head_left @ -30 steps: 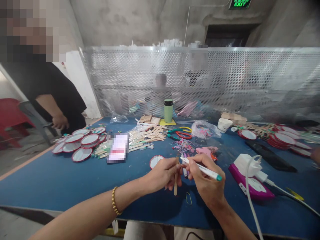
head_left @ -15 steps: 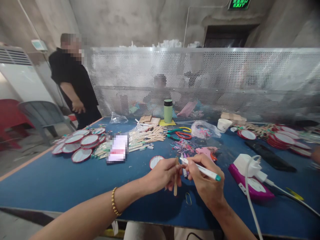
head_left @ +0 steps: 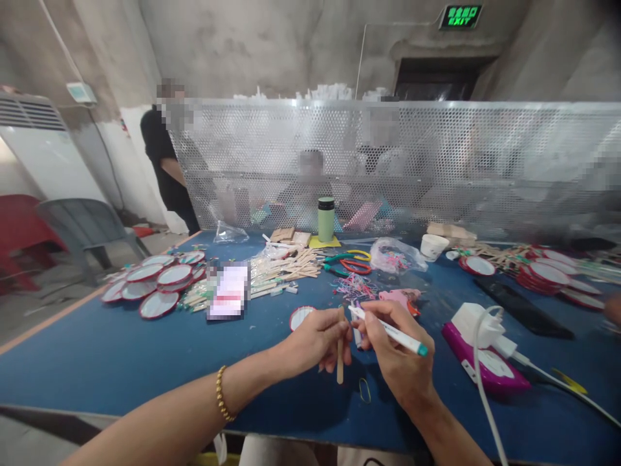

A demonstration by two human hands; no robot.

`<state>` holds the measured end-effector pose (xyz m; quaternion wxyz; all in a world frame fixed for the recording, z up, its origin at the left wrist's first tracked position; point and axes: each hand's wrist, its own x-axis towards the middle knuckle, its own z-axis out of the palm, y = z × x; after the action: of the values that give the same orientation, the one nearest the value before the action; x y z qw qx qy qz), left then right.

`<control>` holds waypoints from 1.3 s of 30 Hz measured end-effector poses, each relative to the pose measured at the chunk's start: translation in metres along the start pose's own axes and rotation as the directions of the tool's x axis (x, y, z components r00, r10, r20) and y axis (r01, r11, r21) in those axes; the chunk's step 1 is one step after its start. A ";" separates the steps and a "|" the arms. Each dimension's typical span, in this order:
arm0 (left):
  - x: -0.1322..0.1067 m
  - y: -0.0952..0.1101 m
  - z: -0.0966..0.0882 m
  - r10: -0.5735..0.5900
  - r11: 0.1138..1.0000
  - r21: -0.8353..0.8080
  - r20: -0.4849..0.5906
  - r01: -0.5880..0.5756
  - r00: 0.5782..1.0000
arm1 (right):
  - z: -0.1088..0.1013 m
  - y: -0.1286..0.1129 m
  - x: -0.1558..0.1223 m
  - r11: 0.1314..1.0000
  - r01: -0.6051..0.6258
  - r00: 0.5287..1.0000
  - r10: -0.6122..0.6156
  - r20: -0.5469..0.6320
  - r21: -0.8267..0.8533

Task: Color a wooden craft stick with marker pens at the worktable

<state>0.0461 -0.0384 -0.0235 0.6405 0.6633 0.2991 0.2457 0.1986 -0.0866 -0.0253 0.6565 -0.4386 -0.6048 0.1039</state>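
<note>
Between the fingers of my left hand [head_left: 315,343] a flat wooden stick [head_left: 340,370] stands nearly upright. My right hand [head_left: 400,356] grips a white marker pen [head_left: 395,333] with a teal end, its tip close to the upper part of the stick. Whether the tip touches the wood I cannot tell. Just behind my left hand lies a round white disc with a red rim [head_left: 301,317], partly covered by the hand. A loop like a paper clip [head_left: 365,391] rests on the blue table [head_left: 160,369] between my wrists.
Red-rimmed discs [head_left: 159,305] are piled at the left, beside a phone [head_left: 229,291] and many wooden sticks [head_left: 301,264]. Pliers [head_left: 356,262], a pink glue gun [head_left: 400,299] and a green bottle [head_left: 326,220] stand beyond my hands. A purple power strip [head_left: 504,378] with a white cable sits right.
The person in black at the left has moved right, partly behind the perforated screen. My hands keep nearly the same pose on the stick and marker pen.
</note>
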 end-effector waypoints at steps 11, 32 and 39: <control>-0.003 0.005 0.003 -0.044 0.999 -0.024 -0.017 0.043 0.999 | 0.001 0.002 0.004 0.997 0.071 0.997 -0.071 0.024 -0.002; -0.004 0.008 0.001 -0.030 0.999 0.036 -0.029 0.031 0.999 | -0.002 -0.005 0.006 0.949 0.277 0.961 -0.275 0.034 -0.148; -0.004 0.008 0.000 0.005 1.000 0.022 -0.088 -0.003 0.996 | -0.003 -0.006 0.008 0.951 0.252 0.967 -0.254 0.012 -0.178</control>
<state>0.0439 -0.0412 -0.0158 0.6188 0.6594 0.3283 0.2729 0.2008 -0.0859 -0.0150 0.6257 -0.4150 -0.6594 -0.0379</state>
